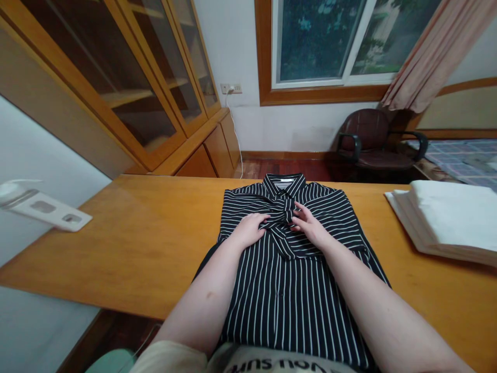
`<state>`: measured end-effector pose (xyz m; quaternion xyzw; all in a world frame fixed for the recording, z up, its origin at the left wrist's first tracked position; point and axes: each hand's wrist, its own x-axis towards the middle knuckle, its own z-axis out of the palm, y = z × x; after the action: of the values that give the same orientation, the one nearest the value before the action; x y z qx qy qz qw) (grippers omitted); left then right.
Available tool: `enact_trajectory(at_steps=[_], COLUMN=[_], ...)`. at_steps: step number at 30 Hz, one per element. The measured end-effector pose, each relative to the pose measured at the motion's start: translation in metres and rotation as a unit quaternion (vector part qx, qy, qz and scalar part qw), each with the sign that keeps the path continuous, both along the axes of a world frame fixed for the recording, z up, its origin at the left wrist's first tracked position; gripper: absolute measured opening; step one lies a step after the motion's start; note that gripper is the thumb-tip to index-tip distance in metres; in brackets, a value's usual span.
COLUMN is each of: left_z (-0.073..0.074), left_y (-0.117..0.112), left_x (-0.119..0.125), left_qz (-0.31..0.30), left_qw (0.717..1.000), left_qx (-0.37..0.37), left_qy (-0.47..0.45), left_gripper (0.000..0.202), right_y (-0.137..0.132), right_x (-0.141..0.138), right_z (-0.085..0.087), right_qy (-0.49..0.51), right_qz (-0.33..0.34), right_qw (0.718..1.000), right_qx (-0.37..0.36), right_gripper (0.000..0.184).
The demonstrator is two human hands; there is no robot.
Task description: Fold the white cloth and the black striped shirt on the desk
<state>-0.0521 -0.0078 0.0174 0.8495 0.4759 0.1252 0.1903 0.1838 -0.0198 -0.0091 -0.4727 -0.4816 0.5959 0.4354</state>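
A black shirt dress [277, 295] with white stripes lies front up on the table, its collar at the far side and its hem toward me. Twisted fabric forms a knot at the chest, with a loose end hanging below. My left hand [250, 229] is closed on the gathered cloth left of the knot, fingers above and thumb below. At the knot's right side, my right hand [309, 225] touches the fabric with its fingers apart. Both forearms cross over the lower part of the garment.
The garment lies on a wooden table [155, 233]. A stack of white folded cloth or sheets [454, 215] sits at the right. A white device [54, 210] juts in at the left edge. Beyond stand a glass-door cabinet [194, 127] and a brown armchair [373, 137].
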Motion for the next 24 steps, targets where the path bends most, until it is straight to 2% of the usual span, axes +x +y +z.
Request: enact_trajectory(at_steps=[3,6,10,12,14,16,18,21,24], left_z=[0.002,0.007,0.011,0.009,0.005,-0.001,-0.007,-0.013,-0.015], left_y=[0.002,0.004,0.008,0.012,0.017,0.022,0.027,0.031,0.031], left_x=[-0.006,-0.018,-0.037,-0.046,-0.055,-0.063,-0.07,-0.078,-0.08], left_qz=[-0.026,-0.036,-0.022,0.022,0.113,0.223,0.301,0.331,0.324], left_qw=[0.999,0.998,0.99,0.99,0.991,0.975,0.951,0.936,0.932], left_qx=[-0.019,-0.045,-0.134,-0.133,-0.066,0.008,0.026,-0.017,-0.05], left_qy=[0.005,-0.015,-0.039,-0.045,-0.027,0.02,0.072,0.121,0.154], left_gripper=[0.035,0.028,0.02,0.022,0.027,0.033,0.044,0.055,0.062], right_y=[-0.002,-0.004,-0.004,-0.004,-0.005,-0.008,-0.012,-0.017,-0.018], right_x=[0.001,0.001,0.001,0.002,0.002,0.001,-0.001,-0.004,-0.004], right_z=[0.006,0.009,0.007,0.006,0.007,0.01,0.014,0.018,0.018], right_qy=[-0.014,-0.062,-0.121,-0.148,-0.175,-0.189,-0.177,-0.149,-0.204], right_qz=[0.017,0.065,0.099,0.116,0.132,0.145,0.165,0.193,0.189], right_qw=[1.0,0.996,0.987,0.981,0.974,0.968,0.966,0.966,0.958], right_qx=[0.003,0.013,0.04,0.046,0.054,0.071,0.089,0.089,0.075], right_gripper=[0.06,0.041,0.034,0.034,0.034,0.033,0.03,0.027,0.024])
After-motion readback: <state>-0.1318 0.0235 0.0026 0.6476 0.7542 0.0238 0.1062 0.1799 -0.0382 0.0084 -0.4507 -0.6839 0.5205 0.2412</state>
